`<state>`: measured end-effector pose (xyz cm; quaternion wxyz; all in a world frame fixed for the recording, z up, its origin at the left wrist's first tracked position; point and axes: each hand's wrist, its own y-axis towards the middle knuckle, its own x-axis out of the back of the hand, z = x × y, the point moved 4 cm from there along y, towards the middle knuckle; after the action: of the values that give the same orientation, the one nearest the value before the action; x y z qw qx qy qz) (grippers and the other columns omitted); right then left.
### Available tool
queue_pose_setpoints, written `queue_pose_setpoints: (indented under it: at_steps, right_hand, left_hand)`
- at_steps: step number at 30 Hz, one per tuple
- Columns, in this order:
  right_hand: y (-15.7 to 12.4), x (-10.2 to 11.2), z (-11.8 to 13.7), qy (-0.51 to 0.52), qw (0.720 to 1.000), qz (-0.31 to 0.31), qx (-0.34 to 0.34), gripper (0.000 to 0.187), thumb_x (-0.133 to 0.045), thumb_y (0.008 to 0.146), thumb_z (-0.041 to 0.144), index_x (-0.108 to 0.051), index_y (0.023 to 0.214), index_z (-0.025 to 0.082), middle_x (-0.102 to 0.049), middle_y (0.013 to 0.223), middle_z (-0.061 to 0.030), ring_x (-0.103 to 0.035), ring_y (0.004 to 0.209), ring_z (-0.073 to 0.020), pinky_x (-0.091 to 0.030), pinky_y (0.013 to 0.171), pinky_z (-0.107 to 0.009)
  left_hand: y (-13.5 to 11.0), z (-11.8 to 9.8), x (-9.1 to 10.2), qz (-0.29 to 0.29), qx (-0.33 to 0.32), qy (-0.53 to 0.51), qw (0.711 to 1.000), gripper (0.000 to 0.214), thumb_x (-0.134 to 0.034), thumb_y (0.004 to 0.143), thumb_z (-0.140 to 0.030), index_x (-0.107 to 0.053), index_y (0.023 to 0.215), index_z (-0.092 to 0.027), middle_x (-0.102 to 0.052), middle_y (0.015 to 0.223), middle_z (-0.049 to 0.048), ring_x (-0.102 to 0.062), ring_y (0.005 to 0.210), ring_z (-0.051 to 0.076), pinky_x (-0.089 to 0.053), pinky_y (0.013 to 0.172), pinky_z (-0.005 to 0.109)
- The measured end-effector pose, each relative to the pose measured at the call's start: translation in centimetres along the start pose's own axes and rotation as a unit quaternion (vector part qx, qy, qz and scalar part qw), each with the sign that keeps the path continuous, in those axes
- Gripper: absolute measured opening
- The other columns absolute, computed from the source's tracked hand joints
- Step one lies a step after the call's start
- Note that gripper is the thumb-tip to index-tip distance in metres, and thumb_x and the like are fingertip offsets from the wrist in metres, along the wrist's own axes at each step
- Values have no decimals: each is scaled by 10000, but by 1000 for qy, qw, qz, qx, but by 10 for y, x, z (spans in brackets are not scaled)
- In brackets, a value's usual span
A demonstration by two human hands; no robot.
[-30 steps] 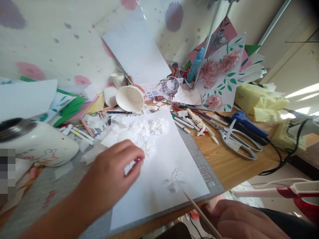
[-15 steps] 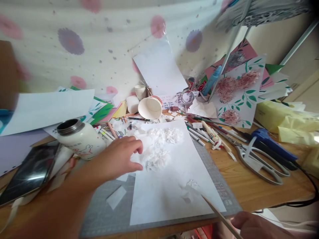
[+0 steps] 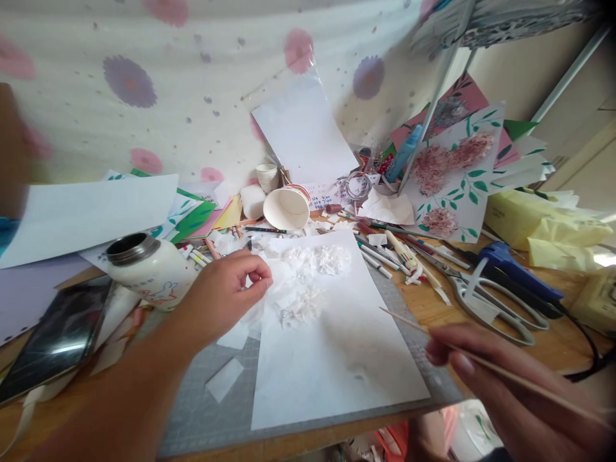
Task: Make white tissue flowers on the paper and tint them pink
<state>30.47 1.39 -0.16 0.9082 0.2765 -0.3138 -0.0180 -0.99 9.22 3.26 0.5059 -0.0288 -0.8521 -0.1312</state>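
A thin pointed wooden stick (image 3: 407,321) is pinched in my right hand (image 3: 500,378), with its tip over the right edge of a white paper sheet (image 3: 308,378). My left hand (image 3: 235,285) is at the sheet's left edge, thumb and fingertips pressed together over loose white paper scraps; whatever is between them cannot be made out. Clusters of crumpled white paper petals (image 3: 303,305) stand on the upper half of the sheet, just right of my left fingers. A faint small mark shows lower on the sheet. Beneath it lies a grey cutting mat (image 3: 192,401).
An open white flask (image 3: 149,269) and a black phone (image 3: 52,333) lie at left. Behind the sheet are a paper cup (image 3: 286,208), pens and scraps. Scissors (image 3: 495,305), a blue glue gun (image 3: 520,273) and a flower picture (image 3: 457,173) are at right.
My left fingers have closed together from a wider gap. My right hand and the stick have risen away from the lower sheet, where a small crumpled paper piece no longer shows.
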Motion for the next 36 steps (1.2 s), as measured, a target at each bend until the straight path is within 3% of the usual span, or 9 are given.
queue_pose_setpoints:
  at_steps: [4,7,11,17,20,24,29,33,36]
  right_hand:
    - [25,-2,3,9,997,81,1,134,-574,904,251,-699,952,258,-744,831,0,-721,733,-148,-585,633,-174]
    - [26,-6,14,9,992,113,60,170,-534,933,274,-696,915,226,-754,849,-43,-729,758,-168,-577,585,-181]
    - [18,-12,17,41,984,134,107,189,-521,940,336,-690,930,251,-742,773,-39,-718,664,-172,-561,513,-196]
    - [18,-15,13,59,988,126,71,149,-533,934,246,-677,972,242,-718,743,-25,-698,660,-154,-561,549,-189]
    - [21,-18,17,44,985,157,62,157,-525,944,222,-681,965,209,-719,753,-23,-695,672,-120,-557,594,-156]
    - [19,-18,22,25,980,181,84,233,-479,972,300,-677,941,180,-736,810,-66,-711,738,-140,-564,623,-179]
    - [16,-15,20,54,973,216,68,182,-511,951,238,-679,949,168,-722,781,-52,-698,718,-135,-558,641,-190]
    - [23,-13,10,105,982,158,-16,150,-539,923,172,-684,904,205,-695,777,7,-661,679,-91,-514,596,-144]
    - [39,-18,5,151,981,112,-41,172,-538,926,179,-659,805,201,-679,796,18,-642,717,-80,-501,637,-141]
  left_hand:
    - [-14,-29,-18,-40,-89,-56,994,129,-523,852,-204,-582,738,-208,-568,723,-23,-529,677,135,-403,628,259]
    - [-28,-50,-46,-3,-157,-107,982,152,-492,874,-127,-588,786,-204,-577,789,-12,-554,731,121,-422,661,240]
    - [-36,-57,-71,44,-154,-118,980,179,-468,877,-102,-582,786,-205,-577,786,-9,-551,700,116,-411,627,237]
    - [-31,-53,-77,29,-97,-134,986,150,-502,870,-147,-562,747,-206,-574,709,-33,-542,631,103,-419,579,207]
    - [-32,-53,-80,17,-86,-135,987,138,-517,870,-177,-566,745,-210,-584,681,-43,-545,598,101,-421,557,204]
    - [-37,-58,-89,47,-95,-128,986,151,-500,876,-180,-565,744,-213,-584,649,-51,-541,560,101,-408,533,210]
    - [-36,-68,-96,68,-129,-112,983,180,-483,854,-146,-573,711,-208,-598,636,-40,-551,564,110,-391,533,216]
    - [-36,-72,-100,98,-129,-105,981,185,-499,850,-153,-597,703,-210,-624,646,-31,-582,601,124,-406,550,219]
    - [-38,-71,-101,108,-129,-106,980,175,-509,856,-161,-600,717,-216,-642,673,-32,-598,630,129,-422,570,222]
